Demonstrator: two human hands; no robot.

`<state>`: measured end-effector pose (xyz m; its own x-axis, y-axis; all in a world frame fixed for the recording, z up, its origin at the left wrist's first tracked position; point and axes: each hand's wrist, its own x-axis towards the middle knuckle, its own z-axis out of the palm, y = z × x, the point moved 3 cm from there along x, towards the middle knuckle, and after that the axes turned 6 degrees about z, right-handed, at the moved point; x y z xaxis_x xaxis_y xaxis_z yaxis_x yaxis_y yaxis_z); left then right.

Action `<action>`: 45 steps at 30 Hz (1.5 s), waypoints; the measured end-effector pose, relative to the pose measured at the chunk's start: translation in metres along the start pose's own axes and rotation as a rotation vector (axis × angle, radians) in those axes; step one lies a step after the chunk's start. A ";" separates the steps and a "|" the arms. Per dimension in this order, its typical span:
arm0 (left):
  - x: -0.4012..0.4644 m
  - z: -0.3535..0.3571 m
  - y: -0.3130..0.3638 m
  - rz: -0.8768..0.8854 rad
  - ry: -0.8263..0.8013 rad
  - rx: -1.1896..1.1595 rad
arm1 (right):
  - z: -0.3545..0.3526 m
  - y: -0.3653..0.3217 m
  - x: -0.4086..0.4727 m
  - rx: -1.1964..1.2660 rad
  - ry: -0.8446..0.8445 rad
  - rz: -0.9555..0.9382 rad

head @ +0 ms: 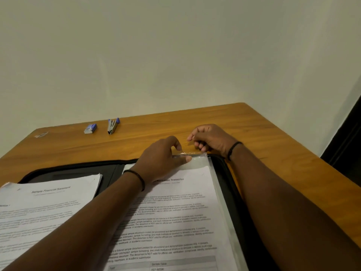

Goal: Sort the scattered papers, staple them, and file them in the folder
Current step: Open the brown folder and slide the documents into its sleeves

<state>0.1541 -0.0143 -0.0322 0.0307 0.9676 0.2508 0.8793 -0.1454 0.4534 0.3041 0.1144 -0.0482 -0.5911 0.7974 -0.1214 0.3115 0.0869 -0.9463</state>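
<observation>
So you're on the filing step: your left hand [163,158] pinches the top edge of the clear sleeve [199,160] on the right half of the open black folder [230,184], with the transcript papers [175,212] lying there, though the glare makes it hard to say if they're fully inside. Your right hand [210,139] hovers just past the folder edge, fingers loosely curled, gripping nothing as far as I can tell. Next I'd seat that sheet square, then grab the financial statement stack [48,200] on the left half. The stapler [113,126] and staple box [90,128] sit well apart at the back of the desk [273,141].
</observation>
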 end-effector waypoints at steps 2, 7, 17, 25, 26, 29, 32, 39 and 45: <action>0.000 -0.004 -0.005 -0.021 0.027 0.021 | 0.001 0.003 -0.006 0.035 0.107 -0.003; -0.010 -0.037 -0.037 -0.103 -0.006 0.153 | -0.001 -0.007 -0.028 0.046 0.317 -0.020; -0.083 -0.048 -0.031 -0.122 0.100 0.378 | 0.024 -0.029 -0.104 -0.546 0.525 0.077; -0.112 -0.030 -0.008 -0.071 -0.195 0.257 | 0.038 -0.030 -0.130 -0.414 0.490 0.216; -0.113 -0.030 -0.006 -0.072 -0.210 0.247 | 0.035 -0.031 -0.131 -0.358 0.507 0.232; -0.108 -0.026 -0.015 -0.127 -0.200 0.286 | 0.035 -0.032 -0.136 -0.256 0.505 0.311; -0.106 -0.022 -0.020 -0.179 -0.197 0.311 | 0.038 -0.031 -0.141 -0.287 0.407 0.393; -0.095 -0.020 -0.021 -0.208 -0.220 0.313 | 0.034 -0.029 -0.150 -0.321 0.278 0.417; -0.080 -0.019 -0.024 -0.207 -0.183 0.279 | 0.024 -0.029 -0.125 -0.490 0.418 0.306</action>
<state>0.1218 -0.0917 -0.0469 -0.0984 0.9951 0.0104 0.9706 0.0937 0.2217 0.3514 -0.0024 -0.0132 -0.1195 0.9826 -0.1422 0.7746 0.0027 -0.6324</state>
